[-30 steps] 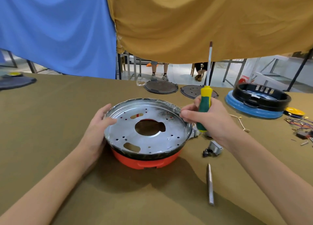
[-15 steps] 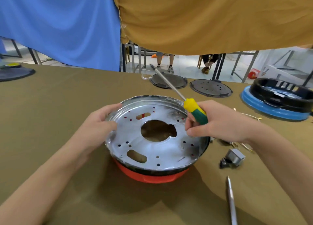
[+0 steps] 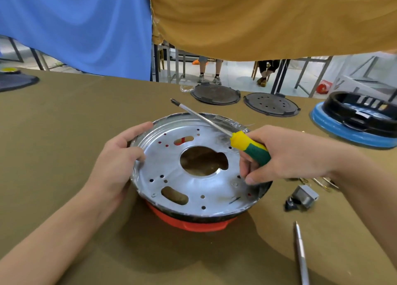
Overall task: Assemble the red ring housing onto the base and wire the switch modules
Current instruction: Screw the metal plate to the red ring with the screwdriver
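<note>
One round silver metal base plate [image 3: 193, 190] sits centre on one red plastic ring housing [image 3: 193, 225]; left hand [image 3: 117, 166] grips its nine-o'clock rim; right hand [image 3: 285, 156] holds one yellow-green screwdriver [image 3: 250, 145] at three o'clock, fingertips perhaps touching the plate; two dark round lids [image 3: 214, 93] lie at twelve, bare cloth nearer.

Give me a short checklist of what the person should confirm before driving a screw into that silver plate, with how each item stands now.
1. Metal plate steadied: ok, left hand grips its rim.
2. Screwdriver in hand: ok, right hand holds the handle.
3. Tip on a screw: not ok, the shaft points up and away.
4. Screw ready: cannot tell, right fingers touch the plate near a hole.
5. Plate seated on red ring housing: cannot tell.
</note>
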Tool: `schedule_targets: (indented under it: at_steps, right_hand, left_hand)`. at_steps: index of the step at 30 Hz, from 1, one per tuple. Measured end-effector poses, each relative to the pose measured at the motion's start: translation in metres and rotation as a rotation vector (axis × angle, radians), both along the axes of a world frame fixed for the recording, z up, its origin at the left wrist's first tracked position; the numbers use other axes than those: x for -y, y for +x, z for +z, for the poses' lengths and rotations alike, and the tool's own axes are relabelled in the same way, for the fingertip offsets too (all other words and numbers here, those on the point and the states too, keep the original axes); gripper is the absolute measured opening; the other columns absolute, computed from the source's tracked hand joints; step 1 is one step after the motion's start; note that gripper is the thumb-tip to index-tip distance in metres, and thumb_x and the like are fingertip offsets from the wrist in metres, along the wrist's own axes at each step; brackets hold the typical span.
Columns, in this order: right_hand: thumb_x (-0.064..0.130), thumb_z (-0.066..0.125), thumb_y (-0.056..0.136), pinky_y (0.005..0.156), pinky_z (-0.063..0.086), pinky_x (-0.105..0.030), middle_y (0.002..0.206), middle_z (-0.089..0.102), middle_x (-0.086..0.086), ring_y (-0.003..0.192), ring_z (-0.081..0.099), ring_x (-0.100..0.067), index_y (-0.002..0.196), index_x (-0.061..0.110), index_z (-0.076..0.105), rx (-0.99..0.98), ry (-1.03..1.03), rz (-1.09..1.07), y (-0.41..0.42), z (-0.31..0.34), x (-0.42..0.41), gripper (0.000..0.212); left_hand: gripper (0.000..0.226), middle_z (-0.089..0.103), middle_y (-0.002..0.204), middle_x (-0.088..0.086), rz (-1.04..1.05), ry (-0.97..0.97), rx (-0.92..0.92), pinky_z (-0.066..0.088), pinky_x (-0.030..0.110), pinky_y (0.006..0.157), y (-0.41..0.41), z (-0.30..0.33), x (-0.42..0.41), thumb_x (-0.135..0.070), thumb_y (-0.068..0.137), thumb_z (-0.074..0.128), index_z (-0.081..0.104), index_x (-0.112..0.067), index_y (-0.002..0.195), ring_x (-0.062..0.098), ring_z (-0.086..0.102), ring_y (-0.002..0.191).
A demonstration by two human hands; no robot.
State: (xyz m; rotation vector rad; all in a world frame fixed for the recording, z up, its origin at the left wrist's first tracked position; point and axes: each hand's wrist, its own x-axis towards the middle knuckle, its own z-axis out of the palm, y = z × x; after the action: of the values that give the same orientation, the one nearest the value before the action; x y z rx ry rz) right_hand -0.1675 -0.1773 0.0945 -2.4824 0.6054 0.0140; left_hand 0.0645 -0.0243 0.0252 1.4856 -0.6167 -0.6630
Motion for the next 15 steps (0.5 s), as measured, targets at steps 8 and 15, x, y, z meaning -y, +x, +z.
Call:
schedule_targets:
  at_steps: [8, 15]
  right_hand:
    - [0.016, 0.082, 0.075, 0.066, 0.057, -0.024, 0.077, 0.073, 0.014, 0.069, 0.069, -0.006, 0.079, 0.028, 0.067, 0.053, -0.037, -0.007, -0.001, 0.003, 0.003, 0.02]
    - [0.014, 0.081, 0.077, 0.07, 0.054, -0.018, 0.079, 0.073, 0.021, 0.071, 0.07, -0.001, 0.085, 0.024, 0.066, -0.036, -0.041, 0.002, -0.001, 0.004, 0.0, 0.02]
  left_hand:
    - [0.068, 0.076, 0.101, -0.006, 0.092, -0.062, -0.02, 0.054, 0.02, 0.054, -0.008, 0.0, -0.002, 0.017, 0.079, 0.04, 0.069, -0.029, 0.12, 0.01, 0.071, 0.08]
    - [0.065, 0.076, 0.097, -0.009, 0.088, -0.047, -0.017, 0.054, 0.02, 0.054, -0.012, 0.001, -0.002, 0.015, 0.081, 0.04, 0.069, -0.03, 0.118, 0.008, 0.072, 0.079]
